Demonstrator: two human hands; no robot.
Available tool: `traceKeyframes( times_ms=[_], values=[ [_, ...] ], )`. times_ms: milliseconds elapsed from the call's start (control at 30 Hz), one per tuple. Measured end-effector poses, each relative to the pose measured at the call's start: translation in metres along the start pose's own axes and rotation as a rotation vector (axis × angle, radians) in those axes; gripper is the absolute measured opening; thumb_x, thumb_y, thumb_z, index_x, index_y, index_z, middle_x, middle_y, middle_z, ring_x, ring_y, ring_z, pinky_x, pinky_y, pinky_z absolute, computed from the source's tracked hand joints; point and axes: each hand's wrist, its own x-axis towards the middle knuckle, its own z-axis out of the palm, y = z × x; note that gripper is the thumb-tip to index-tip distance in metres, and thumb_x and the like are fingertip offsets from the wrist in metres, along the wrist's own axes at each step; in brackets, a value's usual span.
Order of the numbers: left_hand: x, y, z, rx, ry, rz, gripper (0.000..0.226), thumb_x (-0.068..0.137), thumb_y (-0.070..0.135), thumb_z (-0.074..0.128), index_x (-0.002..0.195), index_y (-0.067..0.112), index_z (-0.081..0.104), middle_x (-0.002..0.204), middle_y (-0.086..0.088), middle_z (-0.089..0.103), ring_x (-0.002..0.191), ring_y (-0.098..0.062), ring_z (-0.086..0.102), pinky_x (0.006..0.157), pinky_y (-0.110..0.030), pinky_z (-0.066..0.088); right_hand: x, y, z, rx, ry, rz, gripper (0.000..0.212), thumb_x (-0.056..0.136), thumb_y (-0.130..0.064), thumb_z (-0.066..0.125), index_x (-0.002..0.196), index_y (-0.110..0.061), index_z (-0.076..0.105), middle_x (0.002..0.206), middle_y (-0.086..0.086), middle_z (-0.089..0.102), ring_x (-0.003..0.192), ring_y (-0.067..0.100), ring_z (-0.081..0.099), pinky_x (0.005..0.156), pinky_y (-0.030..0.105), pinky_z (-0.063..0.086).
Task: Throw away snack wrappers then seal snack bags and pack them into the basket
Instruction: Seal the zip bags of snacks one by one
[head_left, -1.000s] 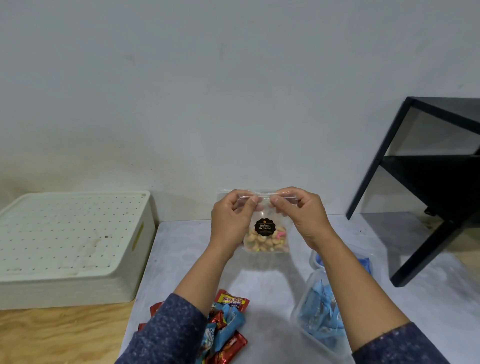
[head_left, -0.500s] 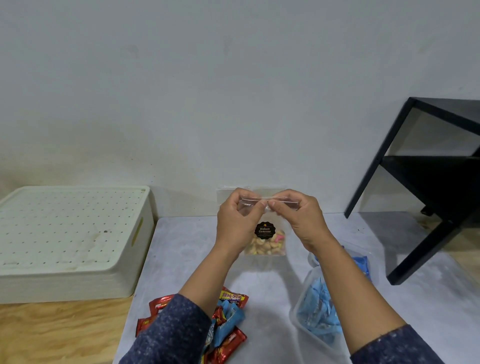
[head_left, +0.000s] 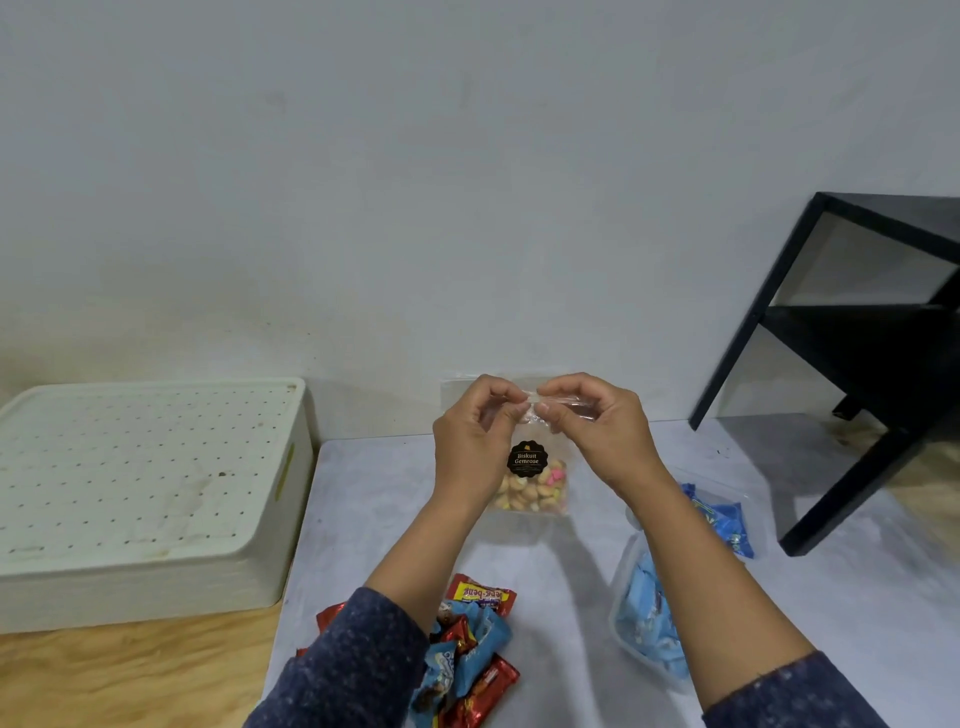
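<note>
A grey desk (head_left: 571, 571) ran to the far wall, its left edge beside a white perforated box (head_left: 145, 483) and a black shelf (head_left: 872, 338) over its far right corner. Bare desk lay open in the middle. Near left sat a heap of red and blue wrappers (head_left: 467, 649); near right, a clear bag of blue packets (head_left: 649, 623). Above the desk's centre, the left hand (head_left: 472, 441) and right hand (head_left: 597, 431) held a clear biscuit bag (head_left: 530, 483), fingers pinched on its top edge.
</note>
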Motion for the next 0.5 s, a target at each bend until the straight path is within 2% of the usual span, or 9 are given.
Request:
traceKeyframes(
  times_ms=[167, 267, 367, 433, 500],
  values=[
    [0.003, -0.003, -0.014, 0.030, -0.029, 0.018, 0.030, 0.084, 0.003, 0.062, 0.073, 0.030, 0.058, 0.067, 0.022, 0.063, 0.062, 0.006, 0.058, 0.061, -0.004, 0.040, -0.003, -0.003, 0.012, -0.038, 0.013, 0.010, 0.017, 0.079, -0.006, 0.072, 0.082, -0.022, 0.069, 0.078, -0.009, 0.069, 0.065, 0.005, 0.065, 0.066, 0.017, 0.052],
    [0.006, -0.005, -0.022, 0.038, 0.014, -0.039, 0.026, 0.085, 0.009, 0.063, 0.073, 0.032, 0.059, 0.071, 0.020, 0.065, 0.065, 0.007, 0.059, 0.064, -0.007, 0.043, -0.007, -0.008, 0.020, -0.024, -0.037, -0.038, 0.036, 0.082, -0.006, 0.069, 0.101, -0.036, 0.064, 0.089, -0.020, 0.066, 0.068, 0.001, 0.062, 0.065, 0.013, 0.049],
    [0.013, -0.007, -0.032, 0.006, 0.090, -0.125, 0.018, 0.084, 0.019, 0.066, 0.074, 0.032, 0.061, 0.072, 0.024, 0.066, 0.067, 0.003, 0.061, 0.071, -0.021, 0.051, -0.015, -0.007, 0.025, -0.123, -0.107, -0.075, 0.059, 0.082, -0.004, 0.068, 0.116, -0.050, 0.054, 0.092, -0.029, 0.060, 0.071, 0.000, 0.056, 0.066, 0.009, 0.045],
    [0.018, -0.009, -0.037, -0.005, 0.106, -0.151, 0.014, 0.084, 0.024, 0.067, 0.075, 0.033, 0.061, 0.072, 0.023, 0.066, 0.066, -0.002, 0.061, 0.072, -0.028, 0.052, -0.017, -0.003, 0.028, -0.210, -0.144, -0.058, 0.058, 0.080, -0.003, 0.068, 0.113, -0.049, 0.058, 0.101, -0.016, 0.063, 0.082, 0.003, 0.060, 0.071, 0.009, 0.045],
    [0.018, -0.011, -0.039, 0.015, 0.076, -0.149, 0.012, 0.084, 0.027, 0.066, 0.080, 0.037, 0.060, 0.074, 0.019, 0.065, 0.059, -0.001, 0.054, 0.069, -0.027, 0.050, -0.018, 0.002, 0.030, -0.302, -0.135, -0.030, 0.048, 0.079, -0.001, 0.068, 0.103, -0.042, 0.064, 0.097, -0.002, 0.062, 0.079, -0.002, 0.058, 0.071, 0.006, 0.041]
  ],
)
